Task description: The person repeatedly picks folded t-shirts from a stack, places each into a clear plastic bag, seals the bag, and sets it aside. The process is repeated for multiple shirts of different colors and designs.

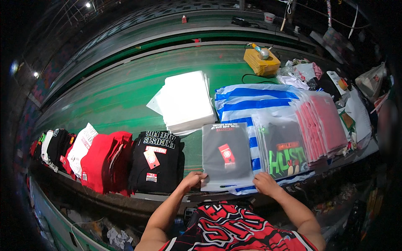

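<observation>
Before me lies a folded dark T-shirt in a frosted plastic bag (226,150), a red hang tag showing through it. My left hand (193,181) pinches the bag's near left corner. At its near right edge, my right hand (264,183) has hold of the plastic. Left of the bag is a stack of folded black T-shirts (155,164) with a tag on top. Bagged dark shirts with a green print (285,147) are to the right, on a blue-and-white striped plastic sheet (257,97). Behind the bag rises a stack of white plastic bags (188,97).
Folded red shirts (103,157), a white shirt (82,147) and more black ones (58,144) line the left edge. Pink bagged garments (326,122) lie right. A yellow taped box (262,61) with a light bulb stands on the green table (125,94); clutter fills the far right.
</observation>
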Motion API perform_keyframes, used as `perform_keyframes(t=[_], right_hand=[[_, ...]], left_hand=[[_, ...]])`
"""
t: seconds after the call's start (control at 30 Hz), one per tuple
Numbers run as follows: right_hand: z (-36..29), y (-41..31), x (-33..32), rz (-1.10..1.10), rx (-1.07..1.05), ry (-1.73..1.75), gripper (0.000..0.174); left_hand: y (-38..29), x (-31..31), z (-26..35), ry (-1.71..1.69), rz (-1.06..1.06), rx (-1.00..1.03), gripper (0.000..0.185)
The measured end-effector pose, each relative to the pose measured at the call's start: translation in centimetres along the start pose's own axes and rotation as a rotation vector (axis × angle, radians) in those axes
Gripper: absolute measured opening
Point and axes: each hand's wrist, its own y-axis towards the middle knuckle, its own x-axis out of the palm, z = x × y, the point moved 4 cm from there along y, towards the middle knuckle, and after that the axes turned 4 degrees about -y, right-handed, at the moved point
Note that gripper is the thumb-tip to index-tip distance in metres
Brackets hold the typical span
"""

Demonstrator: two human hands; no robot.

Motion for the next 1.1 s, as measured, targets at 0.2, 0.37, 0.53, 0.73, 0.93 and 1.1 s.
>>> perform_keyframes(t=[0.2,0.37,0.53,0.73,0.93,1.1], right_hand=[[1.1,6.4,-2.5,-0.234,-0.008,0.068,0.033],[-1.8,15.8,-9.5,0.115,-0.096,-0.022,0.075],[-3.7,20.2,-17.8,0.192,-0.261,-0.202,0.040],[0.0,18.6,-20.6,0.416,0.113,0.488,0.027],[8.2,15.8,-5.8,0.354,0.618,1.079,0.054],[10.4,10.3,6.7,0.236,1.005,0.905,0.091]], left_hand=[[1.3,2.3,2.7,0.269,0.249,0.389,0.037],[-3.9,4.5,11.0,0.624,0.197,0.828,0.019],[-16.7,7.1,19.9,1.549,0.160,1.051,0.017],[-29.0,5.5,23.8,1.331,1.194,1.750,0.027],[-18.5,2.1,18.6,0.818,0.763,1.367,0.045],[-4.9,0.4,7.8,0.735,0.505,0.759,0.054]])
